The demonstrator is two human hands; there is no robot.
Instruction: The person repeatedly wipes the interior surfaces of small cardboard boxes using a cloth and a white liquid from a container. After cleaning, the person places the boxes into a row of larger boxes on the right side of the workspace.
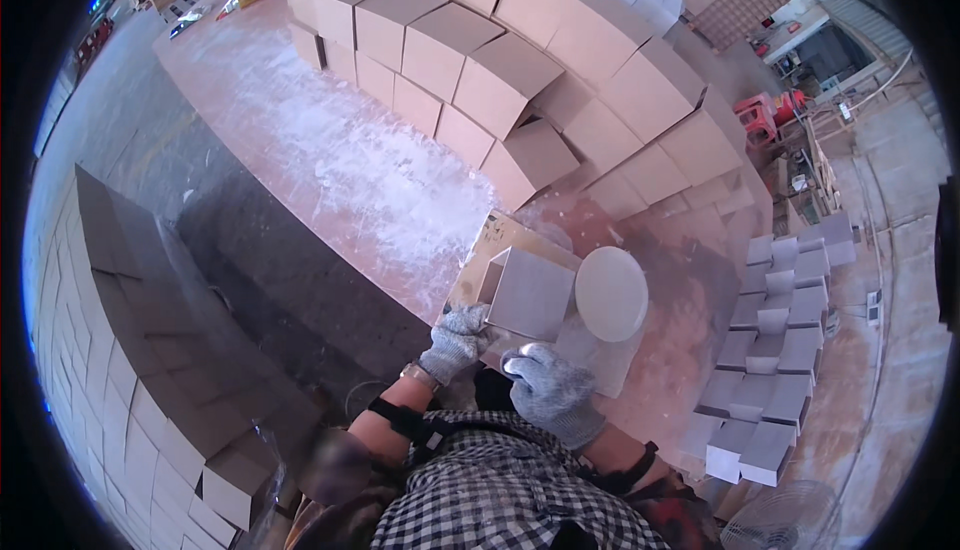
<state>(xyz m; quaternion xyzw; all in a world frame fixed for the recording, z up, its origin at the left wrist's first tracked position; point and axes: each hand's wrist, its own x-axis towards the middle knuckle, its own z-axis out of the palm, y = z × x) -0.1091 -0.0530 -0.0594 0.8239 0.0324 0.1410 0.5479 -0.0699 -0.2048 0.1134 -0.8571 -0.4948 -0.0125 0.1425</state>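
Note:
A pale grey-brown box sits in front of me, partly on a tan board with dark print. My left hand, in a grey knitted glove, is closed at the box's near left corner and seems to grip it. Close to the near edge of the box is my right hand, gloved the same way, with curled fingers. Something small and whitish shows at its fingertips, too small to name. Right of the box lies a round cream-white disc, over a pale flat sheet.
Stacked brown boxes line the far side of the reddish table, which is dusted with white powder. More boxes stand in a stack at the left. Pale boxes are piled on the right, near a wire fan guard and red stools.

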